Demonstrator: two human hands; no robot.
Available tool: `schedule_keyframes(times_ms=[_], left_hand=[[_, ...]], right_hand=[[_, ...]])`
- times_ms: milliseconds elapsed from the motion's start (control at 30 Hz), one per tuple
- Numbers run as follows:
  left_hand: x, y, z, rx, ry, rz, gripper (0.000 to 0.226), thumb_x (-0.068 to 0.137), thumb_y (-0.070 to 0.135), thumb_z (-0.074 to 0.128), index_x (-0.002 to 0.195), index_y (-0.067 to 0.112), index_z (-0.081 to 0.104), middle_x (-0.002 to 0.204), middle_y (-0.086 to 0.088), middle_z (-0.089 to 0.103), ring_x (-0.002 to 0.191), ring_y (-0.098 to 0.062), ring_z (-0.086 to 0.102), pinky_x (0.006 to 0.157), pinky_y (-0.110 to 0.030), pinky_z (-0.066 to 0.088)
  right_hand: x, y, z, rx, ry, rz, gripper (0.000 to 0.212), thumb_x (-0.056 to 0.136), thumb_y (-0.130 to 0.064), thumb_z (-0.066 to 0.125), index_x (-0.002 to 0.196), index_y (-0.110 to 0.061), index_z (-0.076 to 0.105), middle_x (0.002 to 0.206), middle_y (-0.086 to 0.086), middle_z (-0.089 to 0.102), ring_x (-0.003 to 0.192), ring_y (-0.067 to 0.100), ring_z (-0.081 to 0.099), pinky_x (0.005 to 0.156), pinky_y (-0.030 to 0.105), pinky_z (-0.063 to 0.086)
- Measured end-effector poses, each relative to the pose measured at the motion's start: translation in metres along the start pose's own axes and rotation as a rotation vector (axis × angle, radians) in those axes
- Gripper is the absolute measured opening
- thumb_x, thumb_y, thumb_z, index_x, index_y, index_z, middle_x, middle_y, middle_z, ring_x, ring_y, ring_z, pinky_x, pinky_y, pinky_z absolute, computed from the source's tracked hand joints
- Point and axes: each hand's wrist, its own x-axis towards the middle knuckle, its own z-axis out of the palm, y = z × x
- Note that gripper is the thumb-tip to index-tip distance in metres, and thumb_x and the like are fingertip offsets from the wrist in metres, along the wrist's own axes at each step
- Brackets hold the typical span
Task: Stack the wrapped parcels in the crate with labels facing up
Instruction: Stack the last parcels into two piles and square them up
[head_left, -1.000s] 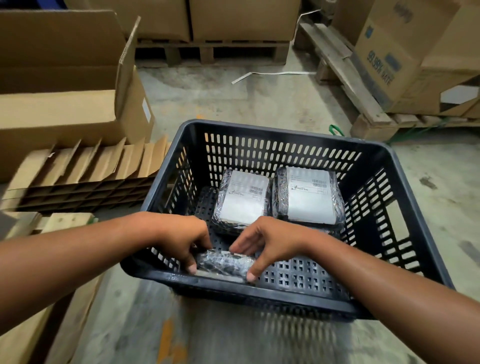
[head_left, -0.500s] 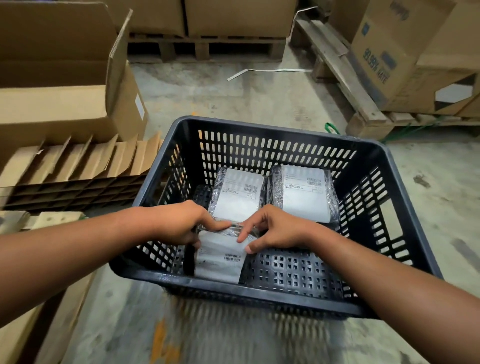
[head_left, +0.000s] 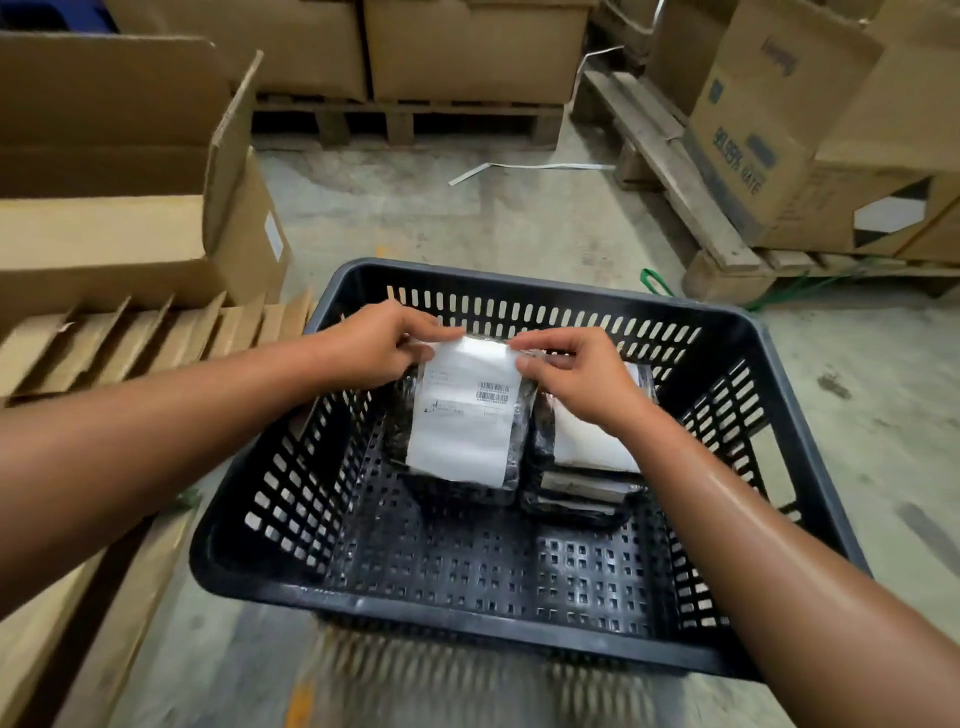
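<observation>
A black slotted plastic crate (head_left: 524, 631) stands on the concrete floor in front of me. Inside it at the far left, a parcel in clear wrap (head_left: 464, 421) has its white barcode label facing up. My left hand (head_left: 379, 343) pinches its far left corner and my right hand (head_left: 582, 376) pinches its far right corner. It rests on or just above another parcel whose edge shows beneath. To its right lies a stack of wrapped parcels (head_left: 587, 462), label up, partly hidden by my right wrist.
An open cardboard box (head_left: 119, 208) and a row of cardboard dividers (head_left: 130, 338) sit at the left. Wooden pallets with cartons (head_left: 810, 130) stand at the back and right. A white strap (head_left: 530, 167) lies on the floor beyond the crate.
The parcel was at the crate's near left wall, label away from me. Both hands turned it label up and carried it forward onto the far left parcel.
</observation>
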Motion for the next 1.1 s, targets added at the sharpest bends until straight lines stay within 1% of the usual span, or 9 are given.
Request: schedule_keyframes(times_ms=[67,133,200,300,400,533,800,967,1100], left_hand=[[0.003,-0.008,0.015,0.049,0.06,-0.086,0.052,0.097,0.016,0.064,0.145,0.031,0.052,0.163,-0.007,0.028,0.148,-0.029,0.029,0.12,-0.04,0.024],[0.003,-0.015,0.025,0.164,-0.111,-0.139,0.085,0.089,0.036,0.074,0.158,0.023,0.026,0.168,-0.009,0.001,0.151,-0.03,0.019,0.123,-0.041,0.02],[0.002,-0.019,0.032,0.262,-0.316,-0.091,0.131,0.071,0.054,0.083,0.16,0.013,-0.003,0.167,-0.008,-0.017,0.153,-0.025,0.004,0.125,-0.038,0.012],[-0.001,-0.022,0.051,0.297,-0.337,-0.108,0.155,0.06,0.051,0.091,0.154,0.011,-0.025,0.161,-0.012,-0.032,0.151,-0.03,-0.017,0.124,-0.041,0.0],[0.007,-0.022,0.053,0.207,-0.297,-0.227,0.162,0.052,0.046,0.097,0.155,0.017,-0.025,0.163,-0.02,-0.024,0.151,-0.042,-0.002,0.123,-0.043,0.009],[0.015,-0.027,0.046,0.125,-0.242,-0.122,0.163,0.037,0.055,0.096,0.16,0.016,-0.004,0.161,-0.009,0.024,0.142,-0.026,0.035,0.118,-0.032,0.03],[0.02,-0.029,0.062,0.12,-0.199,-0.132,0.165,0.033,0.065,0.092,0.158,0.009,0.0,0.151,-0.013,0.032,0.134,-0.03,0.041,0.103,-0.023,0.035],[0.019,-0.03,0.061,0.097,-0.23,-0.145,0.168,0.038,0.065,0.092,0.158,0.01,-0.012,0.164,-0.012,0.012,0.145,-0.029,0.03,0.117,-0.029,0.028],[0.018,-0.034,0.067,0.039,-0.214,-0.182,0.166,0.045,0.057,0.094,0.155,0.013,-0.023,0.166,-0.005,-0.022,0.152,-0.025,0.013,0.116,-0.023,0.013]], right_hand=[[0.0,0.008,0.01,-0.168,0.1,-0.033,0.026,0.094,-0.01,0.075,0.117,-0.021,0.077,0.13,0.005,0.072,0.111,0.018,0.071,0.101,0.036,0.056],[-0.001,0.015,0.014,-0.407,0.05,-0.141,0.04,0.092,-0.016,0.078,0.131,-0.016,0.07,0.141,0.007,0.065,0.129,0.021,0.06,0.114,0.042,0.046],[-0.004,0.018,0.016,-0.573,-0.101,-0.164,0.071,0.086,-0.039,0.081,0.147,-0.016,0.054,0.156,0.007,0.051,0.145,0.023,0.044,0.122,0.055,0.03],[-0.009,0.025,0.023,-0.743,-0.271,-0.109,0.117,0.075,-0.075,0.071,0.162,-0.016,0.022,0.171,0.005,0.019,0.157,0.023,0.016,0.117,0.077,-0.002],[-0.008,0.029,0.023,-0.819,-0.259,-0.056,0.134,0.066,-0.091,0.059,0.164,-0.016,0.007,0.174,0.006,-0.001,0.159,0.022,-0.002,0.11,0.077,-0.017],[-0.005,0.034,0.019,-0.951,-0.342,0.024,0.16,0.046,-0.104,0.052,0.162,-0.016,-0.013,0.17,0.005,-0.023,0.153,0.033,-0.027,0.105,0.083,-0.019],[0.003,0.032,0.01,-0.953,-0.389,0.131,0.162,0.048,-0.089,0.075,0.161,-0.022,-0.019,0.168,0.004,-0.029,0.149,0.04,-0.034,0.112,0.079,-0.013],[0.005,0.038,0.011,-0.949,-0.403,0.104,0.161,0.049,-0.09,0.073,0.159,-0.02,-0.022,0.167,-0.004,-0.031,0.147,0.04,-0.035,0.11,0.079,-0.017],[0.0,0.047,0.015,-0.971,-0.377,0.05,0.159,0.048,-0.104,0.052,0.158,-0.019,-0.026,0.164,-0.002,-0.037,0.142,0.04,-0.043,0.107,0.082,-0.018]])
